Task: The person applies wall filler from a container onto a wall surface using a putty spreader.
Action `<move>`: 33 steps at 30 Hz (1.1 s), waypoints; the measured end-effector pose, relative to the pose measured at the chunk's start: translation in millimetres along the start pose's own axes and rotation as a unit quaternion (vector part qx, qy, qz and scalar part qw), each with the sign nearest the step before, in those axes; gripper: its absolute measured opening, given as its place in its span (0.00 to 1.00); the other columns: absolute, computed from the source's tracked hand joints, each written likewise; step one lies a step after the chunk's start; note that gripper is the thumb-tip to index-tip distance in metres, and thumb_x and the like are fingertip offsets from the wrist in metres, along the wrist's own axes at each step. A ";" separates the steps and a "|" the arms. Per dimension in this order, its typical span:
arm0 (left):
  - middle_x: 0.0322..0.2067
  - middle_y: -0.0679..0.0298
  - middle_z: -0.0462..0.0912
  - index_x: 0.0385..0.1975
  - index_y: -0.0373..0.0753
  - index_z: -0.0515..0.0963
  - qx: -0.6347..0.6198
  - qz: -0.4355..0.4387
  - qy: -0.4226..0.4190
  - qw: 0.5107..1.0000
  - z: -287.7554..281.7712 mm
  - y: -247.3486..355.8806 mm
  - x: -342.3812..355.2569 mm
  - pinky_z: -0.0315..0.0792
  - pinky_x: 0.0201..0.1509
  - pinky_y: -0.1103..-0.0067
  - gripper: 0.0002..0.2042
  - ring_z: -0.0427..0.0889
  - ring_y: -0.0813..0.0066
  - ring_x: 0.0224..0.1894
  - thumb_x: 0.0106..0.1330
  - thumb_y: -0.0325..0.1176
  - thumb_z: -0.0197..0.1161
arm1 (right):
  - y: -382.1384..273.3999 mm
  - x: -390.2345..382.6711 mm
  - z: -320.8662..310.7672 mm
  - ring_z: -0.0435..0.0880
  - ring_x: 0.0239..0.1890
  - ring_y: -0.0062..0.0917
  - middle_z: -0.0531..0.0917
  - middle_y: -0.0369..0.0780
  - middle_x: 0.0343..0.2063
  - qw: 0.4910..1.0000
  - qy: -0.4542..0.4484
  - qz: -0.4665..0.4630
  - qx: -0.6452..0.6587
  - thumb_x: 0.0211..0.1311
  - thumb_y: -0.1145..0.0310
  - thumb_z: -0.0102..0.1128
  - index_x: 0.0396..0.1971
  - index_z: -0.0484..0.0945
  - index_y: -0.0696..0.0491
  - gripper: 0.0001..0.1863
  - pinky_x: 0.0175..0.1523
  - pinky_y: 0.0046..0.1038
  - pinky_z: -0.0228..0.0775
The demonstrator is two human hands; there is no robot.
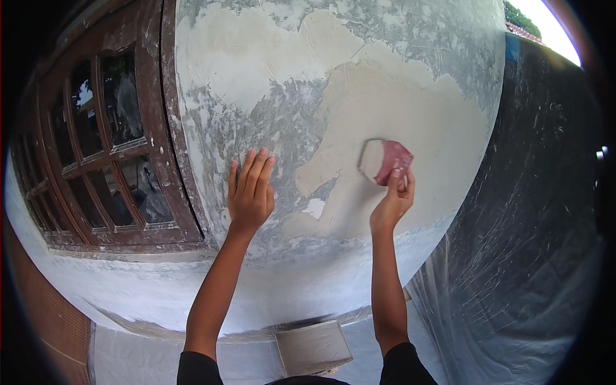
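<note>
A grey wall (pixel 256 122) fills the middle of the view, with uneven pale patches of putty (pixel 398 96) spread over it. Flat against its bare grey part lies my left hand (pixel 251 196), open, its fingers stretched upward. My right hand (pixel 393 204) grips a dull red putty scraper (pixel 396 160) by its lower right part. Pale putty covers the scraper's left side, which is slightly blurred. The tool is at the beige patch; whether its edge touches the wall I cannot tell.
To the left is a brown wooden window (pixel 109 141) with several panes and a sill. Below, a box-like thing with a grey top (pixel 313 350) stands between my arms. Clear plastic sheeting (pixel 462 321) hangs at the right beside a dark, splattered surface (pixel 539 160).
</note>
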State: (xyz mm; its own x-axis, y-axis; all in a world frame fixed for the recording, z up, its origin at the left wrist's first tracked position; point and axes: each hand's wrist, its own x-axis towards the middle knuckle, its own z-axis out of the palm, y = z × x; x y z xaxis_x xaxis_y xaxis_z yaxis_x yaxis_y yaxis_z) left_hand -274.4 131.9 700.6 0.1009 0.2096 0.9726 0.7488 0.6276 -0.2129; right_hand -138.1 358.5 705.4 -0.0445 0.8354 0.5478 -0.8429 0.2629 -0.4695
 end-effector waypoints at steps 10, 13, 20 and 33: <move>0.62 0.61 0.74 0.59 0.39 0.73 0.019 -0.002 -0.003 1.000 0.9 1.9 -2.6 0.53 0.75 0.59 0.19 0.68 0.63 0.68 0.68 0.25 0.48 | 8.0 16.5 -1.1 0.79 0.44 0.18 0.83 0.38 0.43 0.999 0.040 0.006 0.000 0.70 0.72 0.59 0.56 0.73 0.59 0.17 0.51 0.21 0.70; 0.63 0.61 0.73 0.60 0.40 0.73 0.030 -0.010 -0.011 0.999 1.1 2.5 -6.5 0.51 0.75 0.58 0.19 0.67 0.63 0.69 0.69 0.27 0.48 | 0.4 7.9 0.1 0.79 0.45 0.18 0.83 0.38 0.44 1.000 0.005 0.015 0.011 0.69 0.73 0.60 0.56 0.73 0.59 0.17 0.51 0.21 0.70; 0.67 0.62 0.68 0.64 0.41 0.68 0.060 -0.026 -0.022 0.998 3.8 8.3 -14.4 0.48 0.76 0.58 0.22 0.62 0.63 0.72 0.71 0.30 0.47 | 3.3 6.3 4.1 0.77 0.45 0.16 0.82 0.37 0.44 0.999 0.001 0.044 0.005 0.70 0.72 0.60 0.57 0.72 0.60 0.19 0.52 0.21 0.68; 0.68 0.60 0.67 0.66 0.40 0.66 0.079 -0.046 -0.022 0.996 11.1 15.8 -30.6 0.45 0.76 0.57 0.22 0.60 0.60 0.73 0.72 0.31 0.46 | -3.5 13.2 -7.5 0.76 0.44 0.16 0.81 0.35 0.42 0.998 0.034 0.041 0.019 0.70 0.71 0.60 0.55 0.74 0.59 0.17 0.50 0.19 0.68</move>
State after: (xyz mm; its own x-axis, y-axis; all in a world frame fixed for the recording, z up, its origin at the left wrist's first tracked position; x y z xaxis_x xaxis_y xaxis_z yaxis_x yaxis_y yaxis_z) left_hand -272.9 143.7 666.5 0.0054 0.1773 0.9841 0.6413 0.7545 -0.1395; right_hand -131.8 372.3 709.1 -0.0792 0.8845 0.4597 -0.8574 0.1748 -0.4841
